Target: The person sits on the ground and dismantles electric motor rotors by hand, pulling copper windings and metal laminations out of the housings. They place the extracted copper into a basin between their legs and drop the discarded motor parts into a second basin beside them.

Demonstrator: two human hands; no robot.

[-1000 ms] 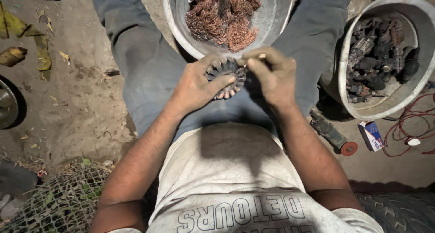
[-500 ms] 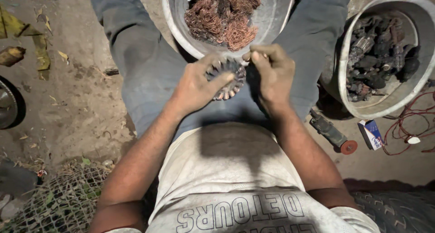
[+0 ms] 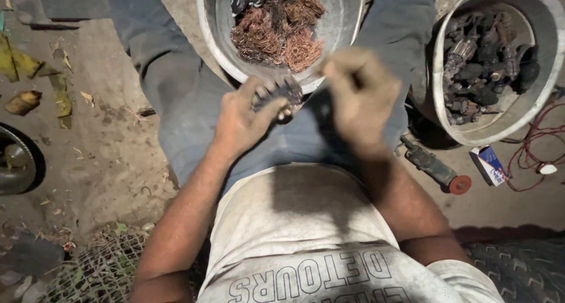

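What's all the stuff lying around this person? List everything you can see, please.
round toothed metal part: one, dark grey, in the left hand
metal basin: one, grey, between the knees
copper wire tangle: one heap, reddish-brown, in that basin
second basin: one, pale grey, at right
dark metal scrap: many pieces, blackish, in the second basin
hand tool: one, dark with a red disc, on the ground at right
small box: one, white and blue, beside the tool
red cord: one, far right
wire mesh: one patch, grey, bottom left
left hand: grips the part
right hand: blurred, beside the part
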